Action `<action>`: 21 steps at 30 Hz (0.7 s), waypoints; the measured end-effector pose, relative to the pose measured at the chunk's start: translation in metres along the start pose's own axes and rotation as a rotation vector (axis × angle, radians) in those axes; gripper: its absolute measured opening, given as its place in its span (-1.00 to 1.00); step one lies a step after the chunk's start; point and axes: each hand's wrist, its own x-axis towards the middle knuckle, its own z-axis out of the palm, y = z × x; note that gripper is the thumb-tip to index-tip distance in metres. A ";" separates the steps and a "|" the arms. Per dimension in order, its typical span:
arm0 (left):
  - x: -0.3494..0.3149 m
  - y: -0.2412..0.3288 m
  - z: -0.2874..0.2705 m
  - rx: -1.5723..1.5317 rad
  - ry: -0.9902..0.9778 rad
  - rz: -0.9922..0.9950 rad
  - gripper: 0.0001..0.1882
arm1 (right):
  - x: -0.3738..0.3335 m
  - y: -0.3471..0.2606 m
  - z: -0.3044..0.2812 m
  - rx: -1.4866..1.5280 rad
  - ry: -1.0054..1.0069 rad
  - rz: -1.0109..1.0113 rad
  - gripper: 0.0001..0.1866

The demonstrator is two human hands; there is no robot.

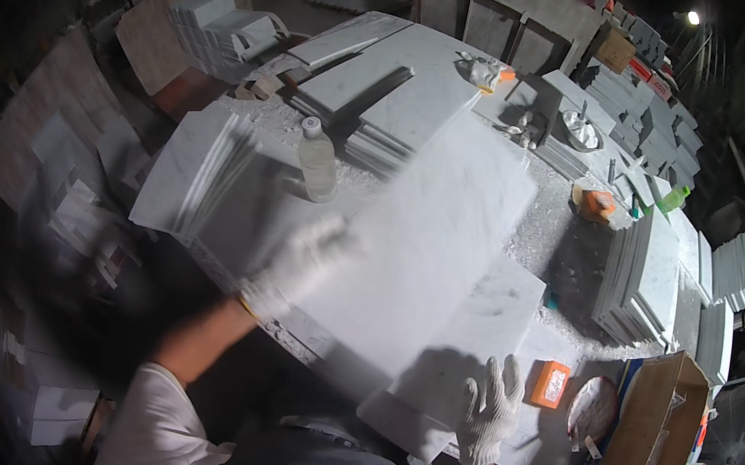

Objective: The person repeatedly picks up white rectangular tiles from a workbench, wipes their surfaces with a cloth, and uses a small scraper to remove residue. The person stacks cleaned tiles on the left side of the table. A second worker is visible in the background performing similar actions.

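My left hand [308, 257], in a white knit glove, is smeared by motion at the left edge of a white, grey-veined stone slab [417, 248]. That slab is blurred too, and I cannot tell whether the fingers grip it. Beneath its right side lies another pale slab [505, 297]. My right hand [490, 413], gloved as well, rests with fingers spread over the near right part of this lower slab and holds nothing. Just right of it sits an orange block [550, 384] with a white label.
A clear bottle [317, 164] stands beyond my left hand, near stacked slabs [416, 116]. At right are upright slabs [644, 278], a round whitish disc [592, 412] and an open cardboard box [656, 439]. A metal bowl [582, 130] sits at the far right.
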 end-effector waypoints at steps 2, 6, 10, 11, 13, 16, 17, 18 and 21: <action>0.022 0.032 -0.036 -0.005 0.170 0.221 -0.68 | 0.013 -0.003 0.006 0.021 -0.064 0.013 -0.45; 0.091 0.093 -0.132 0.186 0.225 0.398 -0.76 | 0.038 -0.015 0.027 0.026 -0.185 0.033 -0.46; 0.173 0.110 -0.210 0.316 0.359 0.371 -0.73 | 0.055 -0.027 0.044 -0.067 -0.243 -0.090 -0.46; 0.191 0.107 -0.226 0.360 0.381 0.344 -0.73 | 0.057 -0.028 0.045 -0.048 -0.264 -0.092 -0.46; 0.224 0.097 -0.253 0.471 0.427 0.286 -0.72 | 0.061 -0.029 0.049 -0.145 -0.161 -0.191 -0.45; 0.268 0.074 -0.275 0.433 0.420 0.216 -0.71 | 0.061 -0.031 0.053 -0.087 -0.147 -0.167 -0.47; 0.282 0.066 -0.278 0.457 0.412 0.191 -0.71 | 0.060 -0.031 0.054 -0.095 -0.124 -0.168 -0.51; 0.296 0.059 -0.280 0.480 0.407 0.166 -0.71 | 0.059 -0.030 0.055 -0.029 -0.183 -0.112 -0.49; 0.332 0.041 -0.277 0.519 0.347 0.167 -0.70 | 0.055 -0.027 0.054 0.110 -0.300 -0.019 -0.46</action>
